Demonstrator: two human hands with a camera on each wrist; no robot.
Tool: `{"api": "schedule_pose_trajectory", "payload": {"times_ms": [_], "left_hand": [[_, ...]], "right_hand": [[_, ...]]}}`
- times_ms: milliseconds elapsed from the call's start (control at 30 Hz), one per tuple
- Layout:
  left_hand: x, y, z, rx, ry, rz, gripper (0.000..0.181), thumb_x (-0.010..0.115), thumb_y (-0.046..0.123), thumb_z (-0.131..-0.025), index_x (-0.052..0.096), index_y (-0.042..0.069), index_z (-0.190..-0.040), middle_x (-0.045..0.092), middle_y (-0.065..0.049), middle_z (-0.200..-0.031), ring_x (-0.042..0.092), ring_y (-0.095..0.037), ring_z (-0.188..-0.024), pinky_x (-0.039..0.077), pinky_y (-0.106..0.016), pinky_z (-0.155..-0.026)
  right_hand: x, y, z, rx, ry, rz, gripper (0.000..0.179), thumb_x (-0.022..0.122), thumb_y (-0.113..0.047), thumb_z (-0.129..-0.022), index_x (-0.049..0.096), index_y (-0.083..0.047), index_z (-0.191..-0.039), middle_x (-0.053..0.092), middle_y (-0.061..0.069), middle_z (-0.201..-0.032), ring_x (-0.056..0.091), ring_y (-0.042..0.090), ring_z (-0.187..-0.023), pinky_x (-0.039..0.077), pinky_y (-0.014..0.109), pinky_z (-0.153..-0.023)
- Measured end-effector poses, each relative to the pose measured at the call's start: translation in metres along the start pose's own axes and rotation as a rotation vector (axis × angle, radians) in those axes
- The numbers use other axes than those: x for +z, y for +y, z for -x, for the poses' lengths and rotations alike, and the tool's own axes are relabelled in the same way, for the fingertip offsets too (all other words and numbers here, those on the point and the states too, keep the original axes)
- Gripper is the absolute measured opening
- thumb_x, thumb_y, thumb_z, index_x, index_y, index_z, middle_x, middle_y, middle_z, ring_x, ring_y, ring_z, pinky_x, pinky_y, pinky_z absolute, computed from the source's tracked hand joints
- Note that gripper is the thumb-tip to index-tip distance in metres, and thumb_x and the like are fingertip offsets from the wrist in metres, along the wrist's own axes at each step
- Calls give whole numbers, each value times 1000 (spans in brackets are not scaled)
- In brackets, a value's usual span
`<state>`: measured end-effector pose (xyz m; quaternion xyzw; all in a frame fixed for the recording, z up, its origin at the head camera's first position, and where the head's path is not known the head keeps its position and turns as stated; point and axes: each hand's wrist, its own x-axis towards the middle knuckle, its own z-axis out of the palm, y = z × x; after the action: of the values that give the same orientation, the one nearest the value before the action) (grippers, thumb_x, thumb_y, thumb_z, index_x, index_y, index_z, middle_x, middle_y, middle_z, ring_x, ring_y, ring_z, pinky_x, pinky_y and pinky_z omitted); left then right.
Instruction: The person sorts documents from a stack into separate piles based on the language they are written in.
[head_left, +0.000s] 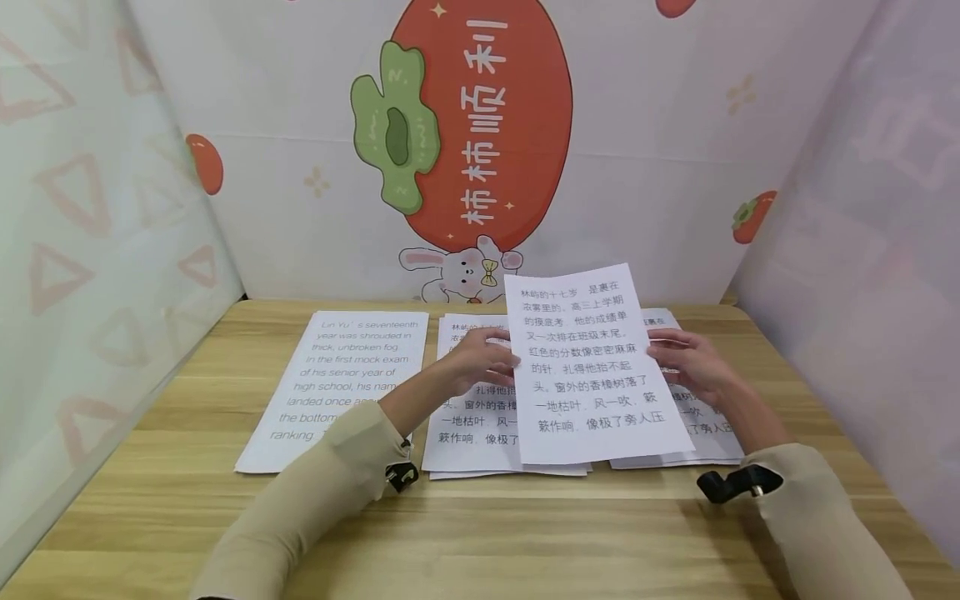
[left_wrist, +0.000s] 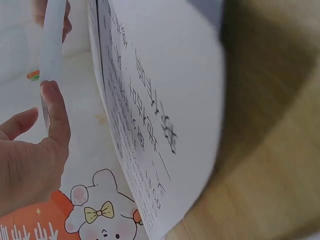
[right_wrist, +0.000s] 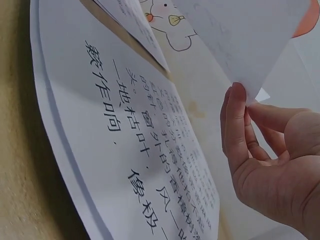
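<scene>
A printed sheet of paper (head_left: 585,367) with Chinese text is held up, slightly tilted, above the table. At its left edge, my left hand (head_left: 480,362) holds it between thumb and fingers. My right hand (head_left: 693,364) pinches the opposite edge; the right wrist view shows thumb and fingertips meeting on the paper. Below lie a middle stack of Chinese-text sheets (head_left: 465,450) and a right stack (head_left: 708,442), both partly covered by the raised sheet and the hands. On the left rests a stack with English text (head_left: 300,400), partly hidden by my left forearm.
The stacks lie on a wooden table (head_left: 480,533). Behind it hangs a white backdrop (head_left: 285,225) with a large persimmon and a rabbit printed on it. Pale patterned curtains (head_left: 90,250) stand along both sides. A dark wrist strap piece (head_left: 738,483) shows at the right sleeve.
</scene>
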<state>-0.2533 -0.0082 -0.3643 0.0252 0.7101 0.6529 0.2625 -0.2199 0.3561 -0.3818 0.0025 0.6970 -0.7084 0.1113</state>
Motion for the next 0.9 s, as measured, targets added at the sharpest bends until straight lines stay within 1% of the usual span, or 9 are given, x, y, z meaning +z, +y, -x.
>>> {"api": "schedule_pose_trajectory", "payload": {"times_ms": [133, 267, 367, 467, 533, 633, 767, 900], "left_hand": [[12, 4, -6, -24, 4, 29, 57, 67, 4, -97, 47, 5, -151, 72, -18, -115, 75, -29, -97, 65, -35, -82], [22, 6, -13, -32, -16, 93, 58, 64, 5, -99, 44, 1, -153, 65, -20, -128, 70, -34, -110, 64, -37, -86], [29, 8, -15, -39, -41, 138, 57, 61, 6, -100, 42, -1, -154, 58, -23, -137, 66, -38, -118, 64, -39, -89], [37, 9, -17, -45, -56, 159, 55, 59, 7, -101, 43, -2, -152, 54, -25, -139, 64, -39, -119, 63, -39, -90], [42, 9, -19, -49, -60, 168, 53, 58, 7, -100, 44, -2, -151, 55, -24, -136, 65, -38, -118, 63, -39, -90], [48, 8, -23, -44, -63, 168, 55, 59, 2, -99, 45, -1, -151, 61, -22, -128, 67, -38, -114, 64, -39, -87], [56, 5, -27, -19, -51, 161, 64, 62, -7, -94, 44, 3, -154, 69, -21, -116, 71, -39, -109, 65, -39, -83], [63, 4, -30, 3, -29, 146, 71, 65, -14, -88, 44, 5, -154, 72, -20, -109, 74, -37, -103, 66, -38, -79]], "right_hand": [[-11, 0, 3, -11, 5, -16, 31, 59, -2, -104, 72, -30, -105, 73, -9, -98, 70, 7, -86, 61, 24, -73], [-21, 0, 5, -5, 28, -30, 33, 59, -1, -104, 75, -30, -102, 74, -10, -97, 71, 7, -85, 62, 24, -71], [-26, 0, 7, 7, 55, -12, 31, 61, -3, -103, 75, -31, -102, 75, -10, -96, 71, 8, -85, 62, 25, -71], [-31, 1, 9, 23, 91, 28, 27, 64, -8, -103, 74, -33, -102, 75, -12, -95, 71, 8, -85, 62, 25, -71], [-34, 1, 10, 39, 110, 54, 25, 65, -10, -103, 73, -34, -102, 75, -13, -95, 71, 8, -86, 62, 25, -72], [-37, 2, 11, 58, 123, 70, 25, 66, -12, -102, 72, -36, -102, 74, -15, -95, 71, 7, -86, 62, 25, -72], [-42, 3, 13, 70, 123, 25, 29, 66, -9, -102, 75, -37, -98, 75, -14, -95, 72, 7, -85, 62, 25, -71], [-46, 3, 14, 66, 107, 0, 31, 66, -8, -102, 76, -37, -99, 76, -13, -96, 72, 7, -86, 61, 25, -71]]}}
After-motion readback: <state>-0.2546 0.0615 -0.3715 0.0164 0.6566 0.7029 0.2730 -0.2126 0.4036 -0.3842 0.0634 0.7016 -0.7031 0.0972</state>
